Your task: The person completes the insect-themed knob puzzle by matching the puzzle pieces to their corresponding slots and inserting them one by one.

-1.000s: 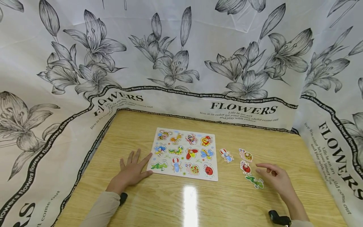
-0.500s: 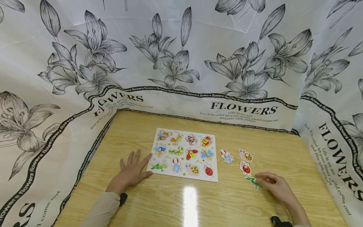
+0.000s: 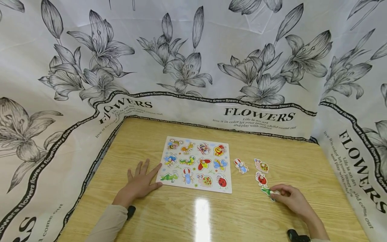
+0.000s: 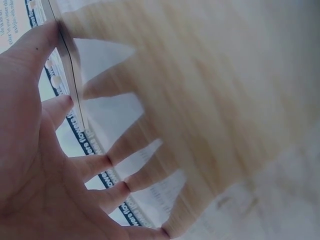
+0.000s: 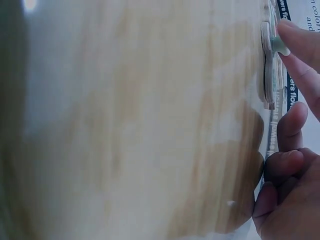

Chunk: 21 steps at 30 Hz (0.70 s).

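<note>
Cloth (image 3: 133, 108) reads "FLOWERS" behind the back-left corner of the table (image 3: 163, 215). The left hand (image 3: 137, 184), fingers spread, touches the left edge of the puzzle board (image 3: 197, 170). Toward the table's right edge lie stag beetle (image 3: 241, 166), snail (image 3: 261, 166) and ladybug (image 3: 261, 179) pieces; the right hand (image 3: 291, 200) pinches the grasshopper piece (image 3: 265, 191) by its knob (image 5: 281, 47).

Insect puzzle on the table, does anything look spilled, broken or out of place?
Nothing stands out. The puzzle board lies flat with no visible damage; beside it, the stag beetle piece, snail piece and ladybug piece lie face up, and the right hand pinches the grasshopper piece.
</note>
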Each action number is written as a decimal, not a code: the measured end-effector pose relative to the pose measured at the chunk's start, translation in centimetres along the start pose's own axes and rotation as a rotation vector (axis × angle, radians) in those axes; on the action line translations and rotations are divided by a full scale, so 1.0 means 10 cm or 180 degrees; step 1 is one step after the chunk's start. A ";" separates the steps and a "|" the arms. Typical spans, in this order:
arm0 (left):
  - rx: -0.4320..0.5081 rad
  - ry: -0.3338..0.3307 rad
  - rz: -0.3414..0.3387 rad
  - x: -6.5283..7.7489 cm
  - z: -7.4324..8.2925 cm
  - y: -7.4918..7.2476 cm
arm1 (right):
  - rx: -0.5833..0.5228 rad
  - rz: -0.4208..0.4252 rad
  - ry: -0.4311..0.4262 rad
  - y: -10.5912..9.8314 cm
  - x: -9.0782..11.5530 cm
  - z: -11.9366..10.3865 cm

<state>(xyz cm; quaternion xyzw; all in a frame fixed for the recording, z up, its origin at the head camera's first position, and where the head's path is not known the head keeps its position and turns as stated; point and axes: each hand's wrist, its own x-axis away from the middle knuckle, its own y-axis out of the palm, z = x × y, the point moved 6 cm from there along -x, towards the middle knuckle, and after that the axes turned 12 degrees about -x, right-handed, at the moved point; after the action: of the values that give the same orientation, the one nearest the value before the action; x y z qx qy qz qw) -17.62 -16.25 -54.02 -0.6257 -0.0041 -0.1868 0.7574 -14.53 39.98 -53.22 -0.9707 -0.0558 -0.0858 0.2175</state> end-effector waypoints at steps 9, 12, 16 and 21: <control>0.0038 0.0020 0.0062 0.05 0.06 -0.10 | 0.0180 0.0084 -0.0074 0.01 -0.02 -0.02; 0.0019 0.0019 0.0066 0.05 0.07 -0.10 | 0.0196 0.0084 -0.0043 0.01 -0.02 -0.03; 0.0018 0.0012 0.0052 0.05 0.06 -0.09 | 0.0222 0.0081 -0.0033 0.02 -0.01 -0.04; 0.0004 0.0003 0.0050 0.04 0.05 -0.09 | 0.0282 0.0100 -0.0062 0.04 -0.01 -0.07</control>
<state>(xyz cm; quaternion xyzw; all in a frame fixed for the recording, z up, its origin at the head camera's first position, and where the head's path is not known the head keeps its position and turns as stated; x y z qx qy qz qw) -17.39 -15.98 -53.01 -0.6251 0.0011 -0.1812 0.7592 -14.62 39.34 -52.79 -0.9616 -0.0465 -0.0703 0.2611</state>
